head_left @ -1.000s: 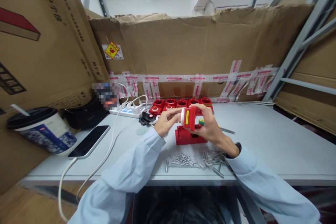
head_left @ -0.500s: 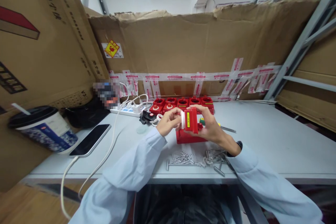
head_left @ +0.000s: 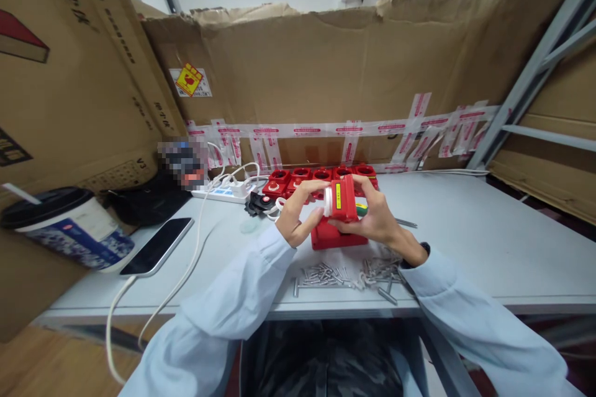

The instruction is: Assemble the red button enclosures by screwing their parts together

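Observation:
A red plastic housing (head_left: 345, 206) with a yellow label is held up between my two hands, above the table. My right hand (head_left: 378, 214) grips its right side, thumb below and fingers over the top. At its left end is a white ring (head_left: 328, 201), which my left hand (head_left: 300, 216) pinches between thumb and fingers. Directly beneath the held part lies another red housing piece (head_left: 336, 238), partly covered by it. Loose screws (head_left: 322, 274) are spread on the table nearer to me, with a T-handled tool (head_left: 296, 287) beside them.
Several red housings (head_left: 322, 175) stand in a row against the cardboard (head_left: 302, 74). To the left are a power strip (head_left: 223, 194), a phone (head_left: 158, 247) and a large cup (head_left: 74, 226). More metal pieces (head_left: 379, 270) lie in a heap by my right wrist.
The red housing has turned a little, showing more of its side, and shifted slightly right. My left hand's thumb and fingers have spread wider around the white ring. The view has tilted slightly.

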`<state>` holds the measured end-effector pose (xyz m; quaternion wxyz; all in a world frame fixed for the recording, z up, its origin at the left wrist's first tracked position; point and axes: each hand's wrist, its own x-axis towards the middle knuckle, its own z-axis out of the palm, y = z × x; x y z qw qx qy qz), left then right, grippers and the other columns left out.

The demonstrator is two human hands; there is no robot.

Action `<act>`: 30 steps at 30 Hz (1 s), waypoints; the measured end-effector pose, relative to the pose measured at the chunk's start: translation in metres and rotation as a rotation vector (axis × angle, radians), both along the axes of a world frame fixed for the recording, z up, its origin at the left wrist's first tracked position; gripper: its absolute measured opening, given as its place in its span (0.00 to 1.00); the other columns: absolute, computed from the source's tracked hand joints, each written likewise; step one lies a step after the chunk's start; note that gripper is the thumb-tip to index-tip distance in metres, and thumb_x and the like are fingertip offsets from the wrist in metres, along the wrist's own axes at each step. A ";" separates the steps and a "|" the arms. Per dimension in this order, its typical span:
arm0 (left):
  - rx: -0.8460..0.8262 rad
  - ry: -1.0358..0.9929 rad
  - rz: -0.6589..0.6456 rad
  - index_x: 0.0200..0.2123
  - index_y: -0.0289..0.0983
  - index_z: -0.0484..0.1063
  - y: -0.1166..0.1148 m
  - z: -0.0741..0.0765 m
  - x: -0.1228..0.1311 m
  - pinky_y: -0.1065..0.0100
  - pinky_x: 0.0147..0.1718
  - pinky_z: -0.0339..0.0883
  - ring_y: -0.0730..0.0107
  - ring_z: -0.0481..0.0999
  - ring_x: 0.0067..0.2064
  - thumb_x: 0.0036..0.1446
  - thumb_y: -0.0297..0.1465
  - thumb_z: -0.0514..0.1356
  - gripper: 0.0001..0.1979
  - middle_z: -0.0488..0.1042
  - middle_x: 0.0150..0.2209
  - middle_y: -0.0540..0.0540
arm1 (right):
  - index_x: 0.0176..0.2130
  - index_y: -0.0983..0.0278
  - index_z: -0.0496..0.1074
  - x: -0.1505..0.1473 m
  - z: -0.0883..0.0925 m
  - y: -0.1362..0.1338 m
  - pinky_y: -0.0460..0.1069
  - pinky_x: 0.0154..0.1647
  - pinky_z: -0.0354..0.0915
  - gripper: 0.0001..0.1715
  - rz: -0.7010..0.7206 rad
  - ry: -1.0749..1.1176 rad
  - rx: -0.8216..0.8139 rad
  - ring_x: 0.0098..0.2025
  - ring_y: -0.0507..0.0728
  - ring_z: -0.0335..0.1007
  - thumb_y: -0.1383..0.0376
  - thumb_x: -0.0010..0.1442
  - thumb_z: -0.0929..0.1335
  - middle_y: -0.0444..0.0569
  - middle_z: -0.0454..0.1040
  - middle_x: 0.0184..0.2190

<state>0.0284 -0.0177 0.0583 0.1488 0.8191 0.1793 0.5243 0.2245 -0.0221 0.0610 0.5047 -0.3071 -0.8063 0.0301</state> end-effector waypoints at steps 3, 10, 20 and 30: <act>0.069 0.031 -0.044 0.57 0.38 0.58 -0.002 0.001 -0.001 0.56 0.49 0.61 0.51 0.61 0.56 0.54 0.36 0.57 0.28 0.62 0.56 0.37 | 0.53 0.60 0.57 0.000 0.001 0.000 0.57 0.45 0.68 0.46 0.018 0.037 -0.044 0.44 0.62 0.71 0.56 0.38 0.76 0.53 0.71 0.45; -0.186 -0.013 0.014 0.49 0.33 0.64 0.005 -0.006 0.001 0.64 0.40 0.65 0.63 0.72 0.41 0.57 0.38 0.57 0.20 0.72 0.41 0.41 | 0.53 0.61 0.56 -0.001 0.001 0.002 0.55 0.45 0.68 0.44 0.051 0.013 0.001 0.44 0.60 0.70 0.59 0.40 0.75 0.54 0.70 0.46; -0.509 0.065 0.232 0.12 0.36 0.65 0.012 -0.011 -0.001 0.66 0.29 0.62 0.71 0.67 0.20 0.62 0.49 0.37 0.36 0.65 0.13 0.48 | 0.55 0.59 0.55 -0.002 -0.003 0.003 0.59 0.46 0.66 0.43 0.010 -0.174 0.128 0.47 0.63 0.68 0.58 0.44 0.74 0.54 0.69 0.48; 0.104 0.019 0.014 0.53 0.39 0.61 0.005 -0.004 0.002 0.61 0.42 0.65 0.53 0.63 0.55 0.46 0.29 0.63 0.29 0.63 0.54 0.36 | 0.52 0.62 0.57 -0.001 0.002 0.003 0.56 0.46 0.68 0.43 0.062 0.088 -0.090 0.45 0.60 0.70 0.56 0.41 0.75 0.54 0.71 0.45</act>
